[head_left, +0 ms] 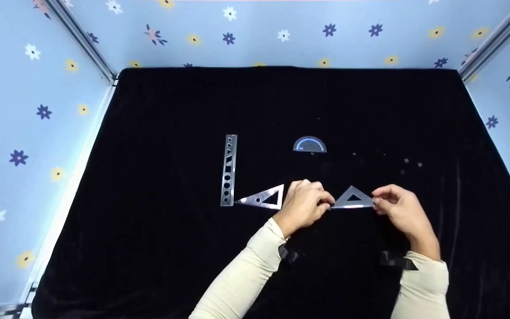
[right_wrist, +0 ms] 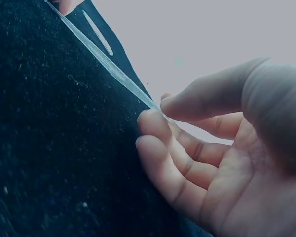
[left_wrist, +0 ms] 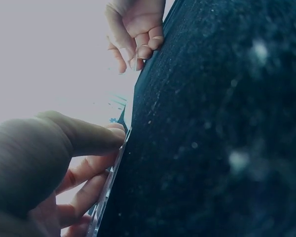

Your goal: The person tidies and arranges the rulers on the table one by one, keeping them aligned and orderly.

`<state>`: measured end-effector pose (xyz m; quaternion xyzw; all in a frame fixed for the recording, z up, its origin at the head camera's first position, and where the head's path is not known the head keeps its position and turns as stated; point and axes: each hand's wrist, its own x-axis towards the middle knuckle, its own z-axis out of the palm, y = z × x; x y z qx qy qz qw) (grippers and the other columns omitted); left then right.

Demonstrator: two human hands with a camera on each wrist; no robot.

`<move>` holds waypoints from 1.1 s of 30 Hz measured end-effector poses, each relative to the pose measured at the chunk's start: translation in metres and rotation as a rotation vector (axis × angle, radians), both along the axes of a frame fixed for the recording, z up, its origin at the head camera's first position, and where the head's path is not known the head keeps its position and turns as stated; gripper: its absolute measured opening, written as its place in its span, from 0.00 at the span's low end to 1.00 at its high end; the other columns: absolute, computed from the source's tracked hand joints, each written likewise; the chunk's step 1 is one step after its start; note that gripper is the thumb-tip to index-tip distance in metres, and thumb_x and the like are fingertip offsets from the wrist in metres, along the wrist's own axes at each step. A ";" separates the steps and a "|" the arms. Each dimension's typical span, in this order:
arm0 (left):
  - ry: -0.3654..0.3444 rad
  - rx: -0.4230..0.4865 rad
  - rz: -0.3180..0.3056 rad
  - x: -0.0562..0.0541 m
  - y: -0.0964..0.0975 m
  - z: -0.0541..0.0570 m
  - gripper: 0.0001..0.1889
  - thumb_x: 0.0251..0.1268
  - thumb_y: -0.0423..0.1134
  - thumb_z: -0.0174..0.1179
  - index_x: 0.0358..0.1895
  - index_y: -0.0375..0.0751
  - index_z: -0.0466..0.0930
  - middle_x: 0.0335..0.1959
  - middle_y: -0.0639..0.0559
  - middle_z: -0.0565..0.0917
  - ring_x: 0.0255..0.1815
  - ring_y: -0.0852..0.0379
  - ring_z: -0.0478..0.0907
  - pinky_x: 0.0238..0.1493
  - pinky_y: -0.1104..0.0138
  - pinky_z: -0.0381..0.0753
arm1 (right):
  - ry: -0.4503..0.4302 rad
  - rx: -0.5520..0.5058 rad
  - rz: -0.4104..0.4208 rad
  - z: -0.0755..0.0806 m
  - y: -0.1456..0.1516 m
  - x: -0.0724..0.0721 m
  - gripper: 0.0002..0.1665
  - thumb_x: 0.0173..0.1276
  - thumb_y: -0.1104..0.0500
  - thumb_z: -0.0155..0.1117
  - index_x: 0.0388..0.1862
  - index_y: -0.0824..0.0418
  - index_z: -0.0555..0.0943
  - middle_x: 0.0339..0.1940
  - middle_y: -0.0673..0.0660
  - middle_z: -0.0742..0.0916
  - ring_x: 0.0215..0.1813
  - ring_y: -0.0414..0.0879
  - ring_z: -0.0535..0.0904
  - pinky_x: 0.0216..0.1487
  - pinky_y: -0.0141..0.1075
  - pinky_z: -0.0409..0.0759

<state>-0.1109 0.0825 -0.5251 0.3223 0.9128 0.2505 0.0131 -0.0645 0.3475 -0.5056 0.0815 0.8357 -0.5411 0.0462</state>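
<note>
A clear triangular set square lies flat with its long edge toward the person. My left hand pinches its left corner between thumb and fingers, and my right hand pinches the right corner. In the right wrist view, the thin edge of the set square runs from the right thumb and fingertips toward the left hand. A second, narrower set square lies just left of the left hand, its pointed end beside the foot of a clear ruler.
A clear protractor with a blue scale lies farther back, beyond the hands. Black cloth covers the table. Blue flowered panels with metal posts enclose the back and sides.
</note>
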 end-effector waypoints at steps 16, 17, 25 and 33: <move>-0.026 0.023 0.006 -0.001 0.000 -0.001 0.09 0.67 0.48 0.66 0.46 0.65 0.92 0.40 0.65 0.85 0.47 0.60 0.77 0.65 0.62 0.69 | 0.009 0.128 0.012 0.002 0.003 0.001 0.14 0.78 0.67 0.58 0.55 0.76 0.80 0.41 0.64 0.90 0.34 0.34 0.84 0.35 0.30 0.86; -0.030 0.029 0.012 -0.001 0.000 -0.002 0.09 0.67 0.48 0.65 0.46 0.65 0.92 0.39 0.65 0.84 0.46 0.61 0.77 0.65 0.62 0.69 | 0.010 0.125 0.007 0.002 0.003 0.001 0.14 0.79 0.67 0.57 0.55 0.76 0.80 0.40 0.64 0.90 0.34 0.35 0.85 0.35 0.30 0.86; -0.050 0.033 0.045 -0.001 0.002 -0.002 0.08 0.68 0.49 0.65 0.45 0.65 0.92 0.37 0.66 0.85 0.45 0.62 0.77 0.64 0.63 0.70 | 0.023 0.129 -0.024 0.002 0.003 0.001 0.15 0.80 0.64 0.58 0.56 0.74 0.81 0.41 0.65 0.91 0.33 0.34 0.85 0.33 0.30 0.85; -0.042 0.032 0.044 -0.002 0.003 -0.002 0.08 0.68 0.49 0.65 0.44 0.64 0.92 0.37 0.65 0.85 0.45 0.61 0.78 0.63 0.63 0.70 | 0.024 0.144 -0.038 0.001 0.004 0.002 0.15 0.80 0.63 0.59 0.56 0.73 0.81 0.40 0.64 0.91 0.34 0.33 0.84 0.33 0.29 0.85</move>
